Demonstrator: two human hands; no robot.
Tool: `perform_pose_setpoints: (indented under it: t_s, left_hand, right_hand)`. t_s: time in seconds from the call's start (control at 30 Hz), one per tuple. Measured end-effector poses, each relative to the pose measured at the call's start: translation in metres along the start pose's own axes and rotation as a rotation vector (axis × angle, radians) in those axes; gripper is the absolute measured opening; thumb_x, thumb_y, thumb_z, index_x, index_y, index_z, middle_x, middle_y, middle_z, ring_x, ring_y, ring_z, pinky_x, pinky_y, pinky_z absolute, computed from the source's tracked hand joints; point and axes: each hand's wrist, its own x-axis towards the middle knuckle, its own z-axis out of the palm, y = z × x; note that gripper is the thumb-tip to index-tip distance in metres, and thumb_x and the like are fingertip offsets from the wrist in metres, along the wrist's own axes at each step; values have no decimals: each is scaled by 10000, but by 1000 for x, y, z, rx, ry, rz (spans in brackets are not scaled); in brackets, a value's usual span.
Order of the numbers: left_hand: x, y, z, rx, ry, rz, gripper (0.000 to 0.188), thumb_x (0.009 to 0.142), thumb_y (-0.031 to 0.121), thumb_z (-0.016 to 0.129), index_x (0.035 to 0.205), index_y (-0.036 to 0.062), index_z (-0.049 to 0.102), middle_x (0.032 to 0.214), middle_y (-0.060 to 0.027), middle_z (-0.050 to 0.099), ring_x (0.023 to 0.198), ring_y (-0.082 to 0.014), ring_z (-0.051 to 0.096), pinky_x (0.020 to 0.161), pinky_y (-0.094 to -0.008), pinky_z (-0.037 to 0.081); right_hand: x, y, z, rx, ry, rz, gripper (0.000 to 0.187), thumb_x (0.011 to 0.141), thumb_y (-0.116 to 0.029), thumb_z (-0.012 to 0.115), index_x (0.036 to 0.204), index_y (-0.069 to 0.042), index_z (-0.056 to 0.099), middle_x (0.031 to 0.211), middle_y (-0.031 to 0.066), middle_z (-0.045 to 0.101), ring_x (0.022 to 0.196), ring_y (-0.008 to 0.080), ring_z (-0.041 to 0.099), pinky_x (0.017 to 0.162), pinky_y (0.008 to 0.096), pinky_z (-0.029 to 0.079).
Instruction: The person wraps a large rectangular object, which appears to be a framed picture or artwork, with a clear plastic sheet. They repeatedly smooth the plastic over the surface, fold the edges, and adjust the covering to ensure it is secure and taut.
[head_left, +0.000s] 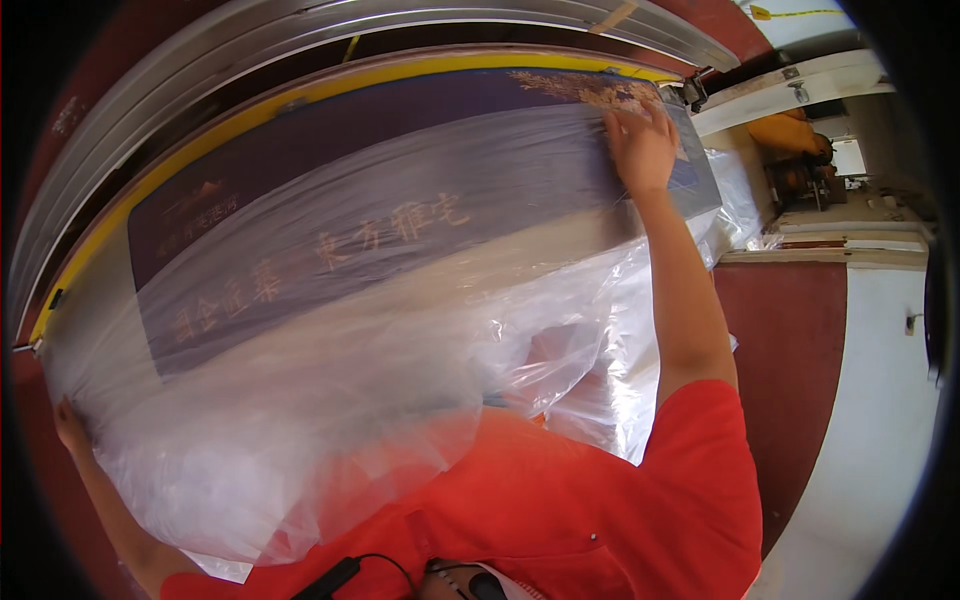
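Observation:
A wide, dark blue-purple panel [430, 88] with gold lettering and a gold leafy pattern lies across in front of me. A clear plastic sheet [330, 400] covers most of it, while a dark strip along its far side shows bare. At the panel's far right corner, my right hand [645, 150] has its fingers bent on the sheet's far edge, by the gold pattern. My left hand [72, 425] is low at the far left, its fingers closed at the sheet's side edge; the fingertips are small and partly hidden. Between my hands the sheet stretches in fine creases, and its near part bunches against my red shirt.
Yellow edging [230, 115] borders the panel's far side, with long silver metal rails [290, 30] beyond. Loose crumpled plastic [735, 195] hangs at the right end. Farther right are a white beam [790, 95], an orange machine [785, 135] and a red-and-white floor [780, 340].

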Motion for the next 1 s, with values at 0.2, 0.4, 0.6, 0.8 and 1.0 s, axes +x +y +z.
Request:
perform_pose_setpoints:
  t_s: [0.2,0.4,0.6,0.8,1.0]
  left_hand:
    - [18,3,-36,-429,-73,-269,368,826,300,457,984,-23,536,926,-90,570,792,-170,517,743,-266,395]
    - [40,30,-43,-609,40,-384,412,813,339,464,992,-27,524,932,-104,566,772,-187,531,715,-289,415]
    - [81,-2,32,159,401,-216,442,809,395,429,1010,11,514,981,-170,538,871,-305,521,713,-343,422]
    - [162,55,112,-2,359,-111,387,805,350,445,1029,40,505,959,-151,555,839,-263,540,690,-314,422]
    - [197,-14,87,875,396,539,288,817,250,423,1029,65,483,844,-130,577,694,-227,565,560,-321,440]
  right_hand:
    - [-1,28,39,509,-182,410,174,729,-279,559,805,-129,603,811,64,582,847,253,512,784,354,358]
    - [12,28,31,460,-84,201,187,782,-235,510,735,-55,528,677,60,535,655,201,517,591,306,398]
    - [15,33,41,691,-200,565,228,806,-237,467,735,-22,493,588,25,503,516,81,464,468,231,369]
    - [56,69,90,477,-125,603,249,756,-251,530,719,-5,535,605,79,535,541,162,499,506,277,392]
    - [69,29,115,823,-6,972,338,711,-334,578,717,3,572,702,153,587,687,257,571,620,335,425]
